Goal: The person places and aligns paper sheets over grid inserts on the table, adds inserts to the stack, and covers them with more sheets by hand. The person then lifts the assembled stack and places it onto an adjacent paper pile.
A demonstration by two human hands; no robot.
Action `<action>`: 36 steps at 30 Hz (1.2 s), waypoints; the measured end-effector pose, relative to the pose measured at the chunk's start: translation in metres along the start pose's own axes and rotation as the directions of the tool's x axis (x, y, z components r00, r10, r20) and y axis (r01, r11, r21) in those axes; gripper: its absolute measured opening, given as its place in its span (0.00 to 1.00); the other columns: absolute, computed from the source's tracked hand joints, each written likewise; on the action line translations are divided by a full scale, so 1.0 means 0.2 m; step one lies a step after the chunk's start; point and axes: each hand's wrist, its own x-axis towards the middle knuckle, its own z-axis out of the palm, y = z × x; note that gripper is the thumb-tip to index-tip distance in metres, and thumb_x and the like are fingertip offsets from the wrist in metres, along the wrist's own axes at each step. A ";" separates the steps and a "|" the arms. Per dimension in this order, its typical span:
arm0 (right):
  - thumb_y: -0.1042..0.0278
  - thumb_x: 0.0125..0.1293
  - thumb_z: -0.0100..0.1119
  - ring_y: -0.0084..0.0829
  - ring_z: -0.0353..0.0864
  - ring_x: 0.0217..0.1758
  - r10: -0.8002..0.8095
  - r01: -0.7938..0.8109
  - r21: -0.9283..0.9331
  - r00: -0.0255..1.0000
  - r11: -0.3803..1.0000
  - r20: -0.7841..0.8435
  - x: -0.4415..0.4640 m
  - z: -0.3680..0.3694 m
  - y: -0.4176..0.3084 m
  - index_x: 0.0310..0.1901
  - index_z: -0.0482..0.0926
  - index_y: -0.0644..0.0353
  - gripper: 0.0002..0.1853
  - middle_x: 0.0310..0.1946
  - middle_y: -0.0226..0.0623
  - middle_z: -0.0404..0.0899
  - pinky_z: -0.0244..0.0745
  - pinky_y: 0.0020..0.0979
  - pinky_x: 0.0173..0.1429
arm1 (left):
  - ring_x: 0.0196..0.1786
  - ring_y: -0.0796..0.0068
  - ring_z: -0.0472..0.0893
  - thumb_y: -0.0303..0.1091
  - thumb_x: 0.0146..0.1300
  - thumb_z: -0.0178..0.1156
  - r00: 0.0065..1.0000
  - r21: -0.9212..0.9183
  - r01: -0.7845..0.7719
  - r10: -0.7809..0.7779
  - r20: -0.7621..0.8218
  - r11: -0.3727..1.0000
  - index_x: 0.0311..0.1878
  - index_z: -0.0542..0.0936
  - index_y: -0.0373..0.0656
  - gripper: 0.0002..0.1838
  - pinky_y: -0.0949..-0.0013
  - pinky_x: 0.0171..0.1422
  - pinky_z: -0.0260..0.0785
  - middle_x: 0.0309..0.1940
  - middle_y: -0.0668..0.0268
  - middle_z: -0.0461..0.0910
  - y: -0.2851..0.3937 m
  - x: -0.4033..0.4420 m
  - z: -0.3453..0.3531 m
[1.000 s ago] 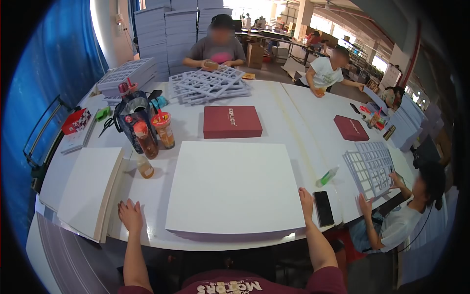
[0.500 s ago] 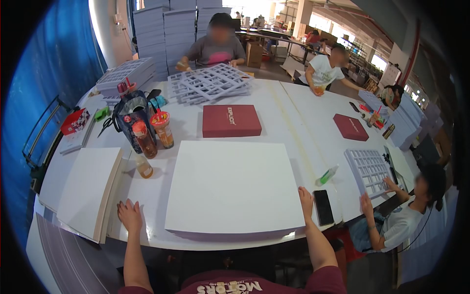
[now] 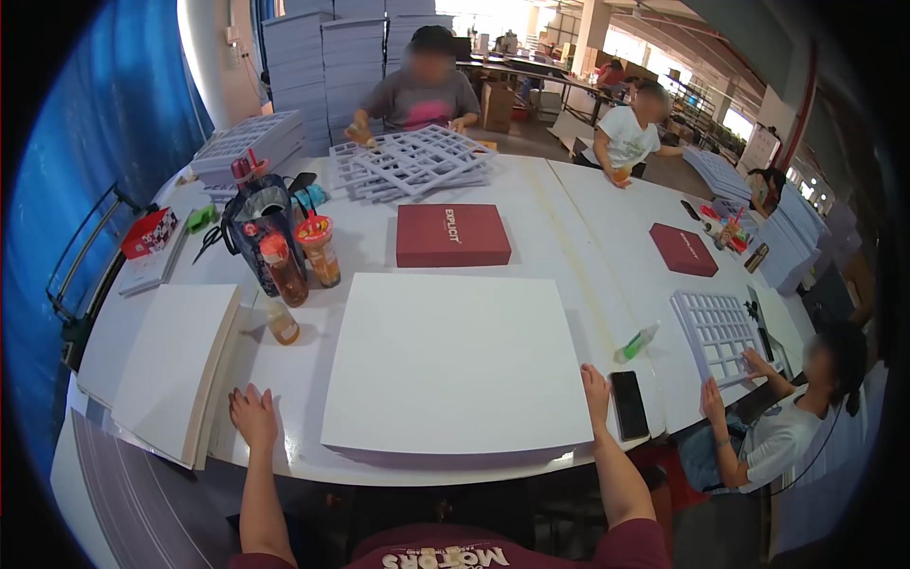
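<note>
A large white stack of board or sheets point(image 3: 455, 365) lies on the white table in front of me; I cannot tell exactly what it is made of. My left hand point(image 3: 253, 417) rests flat on the tabletop, fingers spread, between that stack and a pile of cream boards point(image 3: 171, 370). Against the right side of the white stack is my right hand point(image 3: 595, 394), its fingers stretched out and holding nothing visible. Just right of it lies a black phone point(image 3: 627, 405). Behind the stack sits a dark red box point(image 3: 453, 235) lettered EXPLICIT.
Left of the stack stand drink cups point(image 3: 318, 251), bottles and a dark bag point(image 3: 258, 213). A green bottle point(image 3: 636, 342) is at right. Across the table a person handles white grid frames point(image 3: 412, 161); another at right holds a grid tray point(image 3: 716, 327). A second red box point(image 3: 682, 249) lies beyond.
My hands and the white stack keep their places. The whole view has shifted very slightly. Co-workers' hands have moved only a little.
</note>
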 end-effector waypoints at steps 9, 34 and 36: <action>0.67 0.66 0.57 0.41 0.77 0.59 0.074 -0.075 0.127 0.997 0.989 0.010 0.00 0.06 0.07 0.48 0.77 0.57 0.11 0.53 0.41 0.79 0.69 0.45 0.60 | 0.67 0.39 0.66 0.48 0.72 0.53 0.999 0.056 -0.023 0.021 0.043 0.998 0.62 0.72 0.37 0.26 0.45 0.69 0.59 0.62 0.41 0.69 0.01 0.02 0.01; 0.68 0.65 0.57 0.38 0.76 0.61 -0.015 0.014 -0.013 0.999 1.000 -0.039 0.01 0.00 0.00 0.48 0.76 0.55 0.11 0.54 0.36 0.78 0.67 0.42 0.61 | 0.67 0.41 0.66 0.49 0.72 0.54 0.999 0.044 -0.030 0.029 0.023 0.999 0.63 0.71 0.39 0.26 0.45 0.69 0.59 0.62 0.41 0.69 0.02 0.03 -0.02; 0.68 0.65 0.58 0.37 0.76 0.62 -0.015 0.014 -0.023 0.999 1.000 -0.034 0.01 0.00 0.00 0.49 0.76 0.54 0.11 0.54 0.35 0.78 0.67 0.42 0.61 | 0.67 0.41 0.66 0.49 0.72 0.53 0.999 0.042 -0.025 0.023 0.043 0.999 0.63 0.71 0.39 0.26 0.45 0.70 0.58 0.63 0.41 0.69 0.01 0.02 -0.02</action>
